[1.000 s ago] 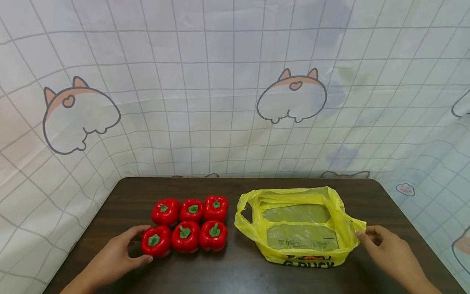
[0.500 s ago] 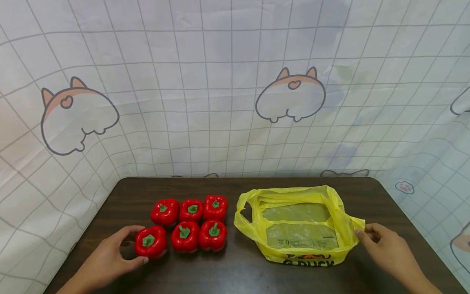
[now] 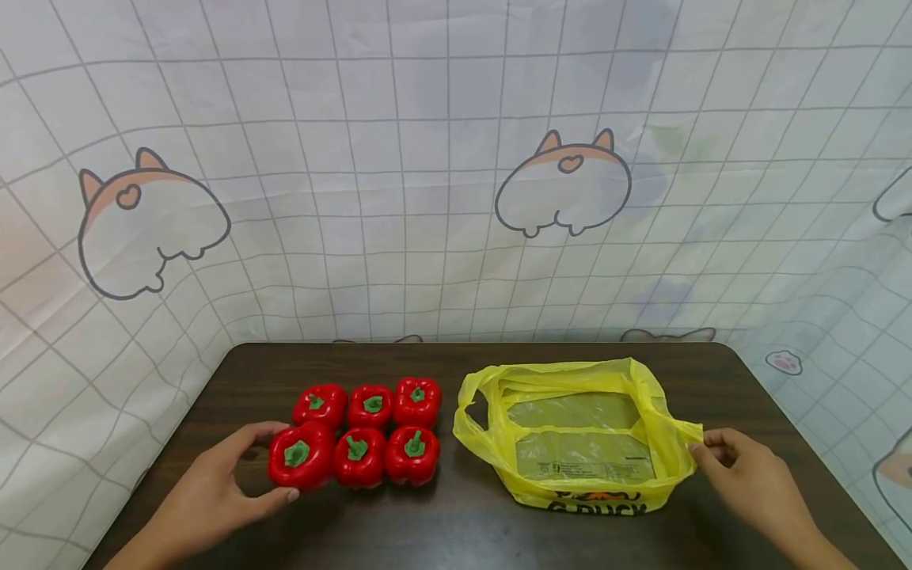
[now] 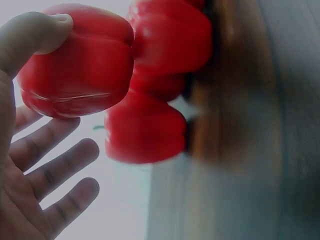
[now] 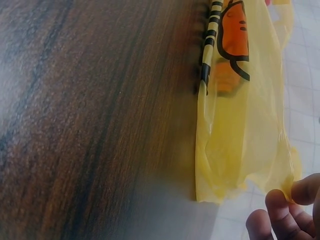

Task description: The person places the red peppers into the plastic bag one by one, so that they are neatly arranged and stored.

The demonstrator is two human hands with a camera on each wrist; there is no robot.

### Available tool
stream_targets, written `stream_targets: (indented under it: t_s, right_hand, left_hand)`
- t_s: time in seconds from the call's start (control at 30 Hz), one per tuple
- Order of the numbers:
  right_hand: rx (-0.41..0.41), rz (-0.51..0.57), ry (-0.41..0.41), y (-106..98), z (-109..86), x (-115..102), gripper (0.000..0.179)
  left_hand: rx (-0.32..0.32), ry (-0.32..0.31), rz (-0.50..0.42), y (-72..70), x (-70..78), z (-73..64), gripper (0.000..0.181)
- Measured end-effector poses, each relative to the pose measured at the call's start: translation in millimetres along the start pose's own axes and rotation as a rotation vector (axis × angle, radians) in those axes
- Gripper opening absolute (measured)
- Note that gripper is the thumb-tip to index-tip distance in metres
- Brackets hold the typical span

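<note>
Between thumb and fingers, my left hand [image 3: 210,491] grips a red bell pepper [image 3: 302,456] with a green stem, held just off the table. In the left wrist view the thumb lies on the side of this bell pepper [image 4: 80,65], and the lower fingers spread away from it. Several more red bell peppers [image 3: 359,459] stand close together in two rows right beside it. At the right, my right hand [image 3: 758,479] pinches the handle of a yellow plastic bag [image 3: 591,495]. That bag stands with its mouth wide, and the right wrist view shows the pinched corner [image 5: 290,185].
Everything rests on a dark wooden table [image 3: 456,530] with rounded far corners. A white grid-patterned cloth [image 3: 399,198] with cartoon animals hangs behind it and along the sides. The bag's loose left handle [image 3: 470,412] leans toward the peppers.
My left hand first drew the front-left bell pepper to the left, away from its neighbour, then lifted it up and slightly right. My right hand stays at the bag handle, almost unmoved.
</note>
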State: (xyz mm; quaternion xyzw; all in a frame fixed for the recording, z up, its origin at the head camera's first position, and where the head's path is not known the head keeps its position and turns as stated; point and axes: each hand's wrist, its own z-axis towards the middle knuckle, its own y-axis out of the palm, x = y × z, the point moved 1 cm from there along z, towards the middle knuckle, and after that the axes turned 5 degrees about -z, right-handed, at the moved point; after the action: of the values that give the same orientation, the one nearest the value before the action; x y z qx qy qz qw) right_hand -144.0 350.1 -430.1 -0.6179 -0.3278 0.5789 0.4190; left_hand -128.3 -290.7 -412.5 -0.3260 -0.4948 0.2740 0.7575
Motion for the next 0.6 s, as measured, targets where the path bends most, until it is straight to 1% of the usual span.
stream_targets:
  t_s: [0.2,0.3,0.43,0.6]
  right_hand:
    - [0.015,-0.001,0.002,-0.1,-1.0,-1.4,0.047]
    - [0.018,0.001,0.001,0.1,-1.2,-1.6,0.046]
    - [0.017,0.004,0.006,0.1,-0.8,-1.6,0.046]
    - [0.012,0.006,0.009,-0.8,-0.6,-1.5,0.047]
  left_hand:
    - [-0.01,0.06,-0.004,1.0,17.7,9.0,0.07]
    - [-0.013,0.086,-0.006,2.4,23.4,13.7,0.07]
    - [-0.01,0.102,-0.006,4.9,28.9,18.6,0.069]
    - [-0.013,0.095,-0.002,7.2,36.4,22.8,0.07]
